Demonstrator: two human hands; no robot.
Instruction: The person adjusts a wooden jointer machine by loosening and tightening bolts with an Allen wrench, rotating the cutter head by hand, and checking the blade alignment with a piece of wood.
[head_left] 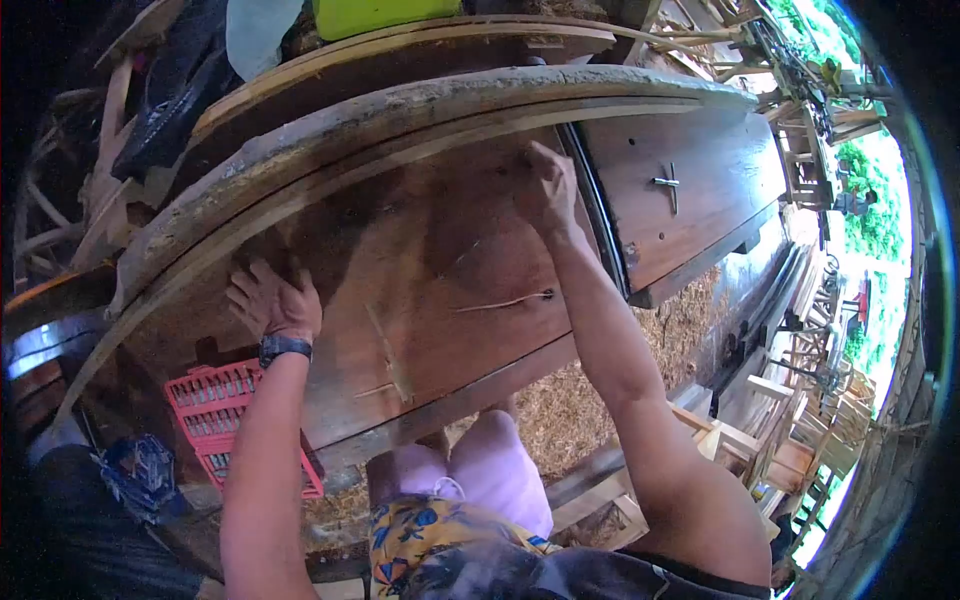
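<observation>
My left hand [277,303] lies over the dark brown wooden slab [470,350] with its fingers spread, and nothing shows in it. A dark band circles that wrist. Just below it is a red socket set case [215,400], open, with rows of metal sockets. Farther along the slab my right hand [555,190] is closed with its fingers curled; whatever they may hold is hidden. It is near a long pale-edged curved board [400,103] and a black seam [597,205]. Beyond the seam, a metal T-shaped tool [670,185] lies on a second wooden slab [715,150].
Thin wood slivers [390,355] lie on the slab. Sawdust and shavings [570,415] cover the floor. Wooden frames [790,440] stand at the right. A blue-and-white bundle [145,475] is at lower left, and a bright green object [380,14] is at the back.
</observation>
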